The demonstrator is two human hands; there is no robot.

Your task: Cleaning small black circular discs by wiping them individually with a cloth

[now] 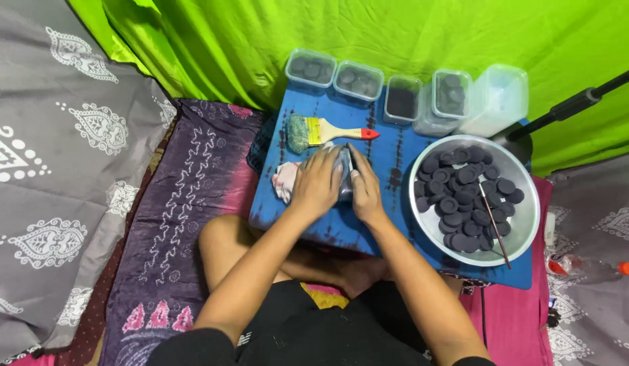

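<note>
Both hands meet at the middle of a low blue surface (396, 152) — the left hand (316, 181) and the right hand (365, 190) lie side by side, pressed around a small grey object (344, 169) that shows only as a sliver between them. The left hand's fingers (326, 159) lie together and curl over the object's top; the right hand's fingers (357, 161) are also together, closed against its right side. What the object is cannot be told, since the hands cover most of it.

Just beyond the hands lies a paintbrush (324, 131) with a pale wooden handle and a red tip, bristles pointing left. A crumpled pinkish cloth (284, 179) sits just left of the left hand, touching its edge. To the right, near the right hand, a round metal bowl (524, 224) holds a heap of dark round discs (463, 196) — a thin stick (494, 224) rests across them. Along the far edge of the surface stands a row of clear plastic containers (358, 80), several holding dark discs too. A green cloth (396, 34) hangs behind, and patterned fabric covers the floor.
</note>
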